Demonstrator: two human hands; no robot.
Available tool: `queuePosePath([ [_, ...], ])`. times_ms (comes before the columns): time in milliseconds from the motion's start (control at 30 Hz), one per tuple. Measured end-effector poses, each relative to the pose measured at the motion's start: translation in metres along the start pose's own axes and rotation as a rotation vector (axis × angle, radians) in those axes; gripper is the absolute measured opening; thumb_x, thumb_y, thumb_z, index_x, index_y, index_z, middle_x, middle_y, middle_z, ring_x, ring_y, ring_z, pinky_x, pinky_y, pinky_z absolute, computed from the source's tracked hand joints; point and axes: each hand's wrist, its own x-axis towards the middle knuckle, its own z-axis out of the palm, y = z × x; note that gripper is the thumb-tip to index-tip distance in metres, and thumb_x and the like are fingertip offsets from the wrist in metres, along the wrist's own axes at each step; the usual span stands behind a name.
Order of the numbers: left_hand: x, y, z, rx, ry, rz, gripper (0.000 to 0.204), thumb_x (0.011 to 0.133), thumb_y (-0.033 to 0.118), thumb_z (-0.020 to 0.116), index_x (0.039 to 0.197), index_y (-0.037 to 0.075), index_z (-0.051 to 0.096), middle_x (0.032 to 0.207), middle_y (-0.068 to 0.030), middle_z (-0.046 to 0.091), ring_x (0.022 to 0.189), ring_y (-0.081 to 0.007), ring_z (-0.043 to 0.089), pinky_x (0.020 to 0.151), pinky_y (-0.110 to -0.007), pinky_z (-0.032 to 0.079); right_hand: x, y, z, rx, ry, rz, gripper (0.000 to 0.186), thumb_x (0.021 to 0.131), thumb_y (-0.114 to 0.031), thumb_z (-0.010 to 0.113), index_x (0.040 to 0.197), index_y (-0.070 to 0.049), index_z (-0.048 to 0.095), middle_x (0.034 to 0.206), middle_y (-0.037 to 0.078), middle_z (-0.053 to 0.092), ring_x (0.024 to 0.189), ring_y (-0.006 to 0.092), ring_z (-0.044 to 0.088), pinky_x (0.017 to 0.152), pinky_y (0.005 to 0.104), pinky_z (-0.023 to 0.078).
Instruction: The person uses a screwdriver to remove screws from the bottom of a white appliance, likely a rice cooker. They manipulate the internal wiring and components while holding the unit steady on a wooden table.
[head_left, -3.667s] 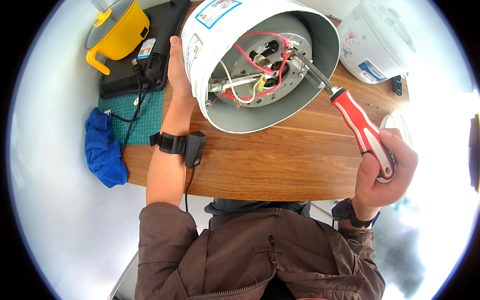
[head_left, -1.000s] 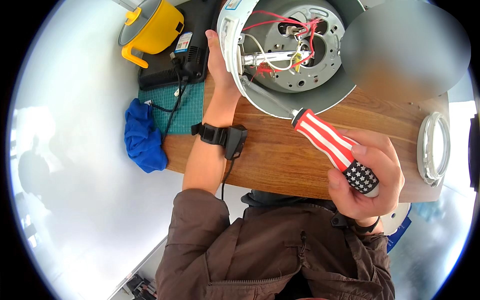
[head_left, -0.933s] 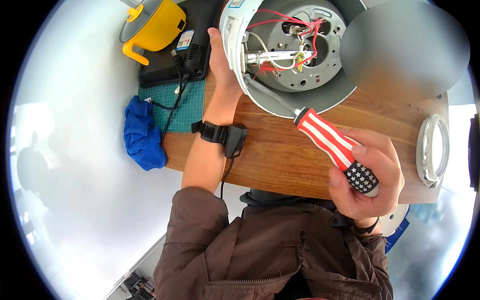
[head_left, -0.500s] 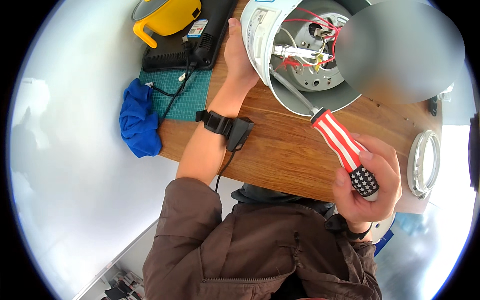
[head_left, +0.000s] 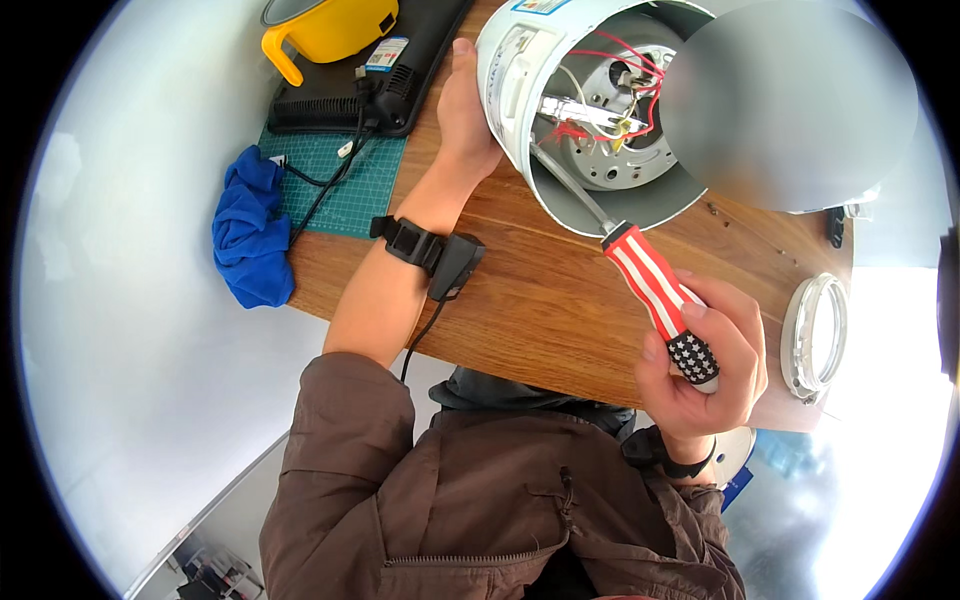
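Observation:
A white round appliance housing (head_left: pixel 512 85) lies tipped on the table, its open end toward me. Inside are a metal disc (head_left: pixel 600 172) with holes and red and white wires (head_left: pixel 572 131). My left hand (head_left: pixel 466 115) holds the housing's left side, thumb up; its other fingers are largely hidden. My right hand (head_left: pixel 715 355) is closed round the rear of a screwdriver (head_left: pixel 640 270) with a red-and-white striped handle and black starred end. The metal shaft reaches inside the housing, along the lower left wall. Its tip is near the wires; what it touches cannot be made out.
A blurred grey patch covers the upper right. A white ring (head_left: pixel 800 340) stands at the table's right edge. Small screw-like bits (head_left: pixel 782 251) lie beyond. At left are a yellow pot (head_left: pixel 345 35) on a black device (head_left: pixel 330 108), a green cutting mat (head_left: pixel 375 185), and a blue cloth (head_left: pixel 250 230).
The whole view has shifted, so most things appear farther left. Both hands keep their holds, and the screwdriver stays inside the housing at nearly the same angle.

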Motion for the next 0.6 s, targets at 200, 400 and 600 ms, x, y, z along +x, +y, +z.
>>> queuePosePath([
  [200, 0.003, 0.0, -0.004, 0.057, 0.012, 0.082, 0.061, 0.11, 0.052, 0.031, 0.132, 0.002, 0.059, 0.118, -0.0091, 0.069, 0.103, -0.0166, 0.068, 0.09, -0.032, 0.056, 0.006, 0.016, -0.015, 0.048, 0.008, -0.001, 0.037, 0.081, -0.008, 0.081, 0.11, 0.001, 0.06, 0.095, 0.023, 0.072, 0.08, 0.0317, 0.073, 0.071, 0.0349, 0.059],
  [400, 0.009, 0.001, 0.002, 0.191, 0.097, 0.292, 0.062, 0.111, 0.049, 0.03, 0.129, -0.002, 0.059, 0.12, -0.0099, 0.07, 0.105, -0.0193, 0.069, 0.091, -0.034, 0.055, -0.003, 0.066, -0.04, 0.109, -0.078, 0.333, 0.047, 0.085, -0.026, 0.082, 0.117, 0.001, 0.062, 0.091, 0.011, 0.074, 0.075, 0.0149, 0.069, 0.07, 0.0276, 0.056],
  [600, 0.006, -0.006, 0.005, 0.488, 0.115, 0.523, 0.059, 0.112, 0.045, 0.034, 0.111, -0.005, 0.064, 0.1, -0.0072, 0.069, 0.087, -0.0117, 0.062, 0.077, -0.027, 0.049, -0.007, 0.124, -0.043, 0.524, -0.113, 0.623, 0.041, 0.1, -0.034, 0.067, 0.121, -0.001, 0.054, 0.073, 0.005, 0.066, 0.048, 0.0043, 0.05, 0.043, 0.0184, 0.035],
])
